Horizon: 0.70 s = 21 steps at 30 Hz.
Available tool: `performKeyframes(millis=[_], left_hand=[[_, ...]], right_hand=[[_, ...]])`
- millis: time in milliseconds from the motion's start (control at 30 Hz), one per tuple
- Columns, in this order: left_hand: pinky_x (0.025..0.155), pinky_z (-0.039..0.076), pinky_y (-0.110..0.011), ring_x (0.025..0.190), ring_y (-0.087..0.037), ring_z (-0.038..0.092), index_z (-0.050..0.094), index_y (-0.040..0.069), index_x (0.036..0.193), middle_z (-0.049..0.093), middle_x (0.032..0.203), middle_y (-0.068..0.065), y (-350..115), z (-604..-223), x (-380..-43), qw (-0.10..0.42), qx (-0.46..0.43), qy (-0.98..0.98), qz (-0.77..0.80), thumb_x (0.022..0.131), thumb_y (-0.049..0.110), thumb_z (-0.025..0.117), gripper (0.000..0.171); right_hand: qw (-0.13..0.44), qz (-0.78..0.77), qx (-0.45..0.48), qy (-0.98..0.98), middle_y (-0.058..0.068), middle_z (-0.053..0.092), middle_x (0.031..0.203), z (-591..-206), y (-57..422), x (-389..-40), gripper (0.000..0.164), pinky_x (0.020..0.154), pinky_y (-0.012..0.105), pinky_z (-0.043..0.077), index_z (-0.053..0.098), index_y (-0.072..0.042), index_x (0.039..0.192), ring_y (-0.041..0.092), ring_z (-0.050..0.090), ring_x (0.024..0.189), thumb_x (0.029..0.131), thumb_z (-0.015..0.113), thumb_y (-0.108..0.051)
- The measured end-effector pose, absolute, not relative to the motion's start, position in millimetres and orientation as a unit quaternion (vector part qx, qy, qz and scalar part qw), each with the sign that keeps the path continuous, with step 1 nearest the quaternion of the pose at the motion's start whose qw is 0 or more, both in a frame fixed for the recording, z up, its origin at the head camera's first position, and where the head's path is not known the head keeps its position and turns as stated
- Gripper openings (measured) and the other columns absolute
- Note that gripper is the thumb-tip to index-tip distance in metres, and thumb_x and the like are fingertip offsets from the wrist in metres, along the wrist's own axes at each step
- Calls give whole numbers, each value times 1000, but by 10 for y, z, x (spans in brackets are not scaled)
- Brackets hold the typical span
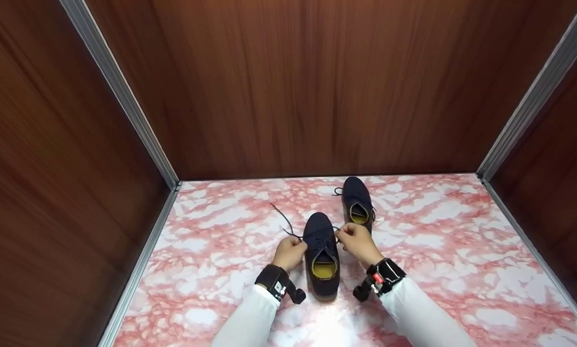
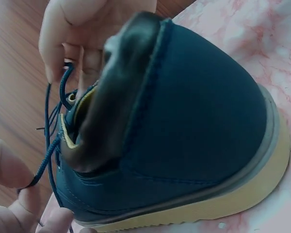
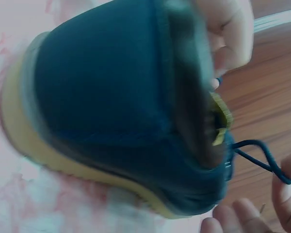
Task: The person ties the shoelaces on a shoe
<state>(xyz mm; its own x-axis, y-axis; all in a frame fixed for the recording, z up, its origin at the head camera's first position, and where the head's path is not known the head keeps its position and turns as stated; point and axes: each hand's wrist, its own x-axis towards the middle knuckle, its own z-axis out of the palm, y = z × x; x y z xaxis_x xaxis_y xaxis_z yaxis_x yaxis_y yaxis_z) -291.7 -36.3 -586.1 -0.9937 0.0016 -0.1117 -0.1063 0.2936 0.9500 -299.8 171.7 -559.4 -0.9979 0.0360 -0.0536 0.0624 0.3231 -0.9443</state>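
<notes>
A navy lace-up shoe (image 1: 318, 225) with a yellow insole stands upright on the surface between both hands, toe pointing away from me. At its left side, my left hand (image 1: 288, 253) pinches a dark blue shoelace (image 2: 44, 162) between thumb and fingers. My right hand (image 1: 358, 243) is on the other side and pinches a looped piece of shoelace (image 3: 265, 148) drawn out from the eyelets. One loose lace end (image 1: 281, 213) trails off to the left over the surface. The heel fills much of both wrist views and hides part of the lacing.
The matching navy shoe (image 1: 355, 192) stands farther back to the right, partly behind my right hand, its laces out to the sides. Red-and-white marbled surface (image 1: 211, 289) lies underneath. Brown wood-grain panels (image 1: 288, 86) with grey metal edging (image 1: 139, 120) enclose the back and sides.
</notes>
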Motion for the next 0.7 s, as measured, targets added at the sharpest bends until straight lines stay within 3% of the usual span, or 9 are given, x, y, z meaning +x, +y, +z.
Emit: performKeyframes(millis=[67,200,400,533,700], left_hand=[[53,38,-21,57,-10,46,52,13,70,45,64,6,-361,-5850,-2938,34,-28,792,608,93,13,61,25],[62,48,-26,72,-16,57,61,3,86,59,77,-3,-375,-5805,-2974,25,-29,758,651,96,13,62,14],[74,54,-32,95,-31,73,63,3,94,74,106,-24,-442,-5709,-3020,17,-16,742,670,99,14,57,14],[73,51,-29,95,-34,76,63,-1,96,78,104,-22,-465,-5662,-3033,16,-11,739,673,104,18,53,22],[71,50,-26,91,-32,78,64,-5,100,79,98,-19,-482,-5630,-3051,12,-2,745,667,105,18,52,26]], right_hand=[[7,-609,31,792,-3,59,79,-5524,1720,-2997,18,68,24,54,60,-9,80,13,58,78,98,64,-11],[8,-652,25,758,0,64,87,-5376,1748,-2998,14,72,25,57,62,-8,85,13,61,86,99,64,-11],[27,-688,30,724,0,64,83,-5215,1814,-2990,16,51,21,44,64,-8,91,10,56,62,102,62,-18],[26,-704,35,709,-1,63,81,-5166,1857,-2990,19,50,24,46,64,-7,91,12,56,60,104,62,-22],[5,-718,21,696,5,69,88,-5116,1868,-3002,17,67,28,60,61,-8,91,14,65,75,104,60,-17]])
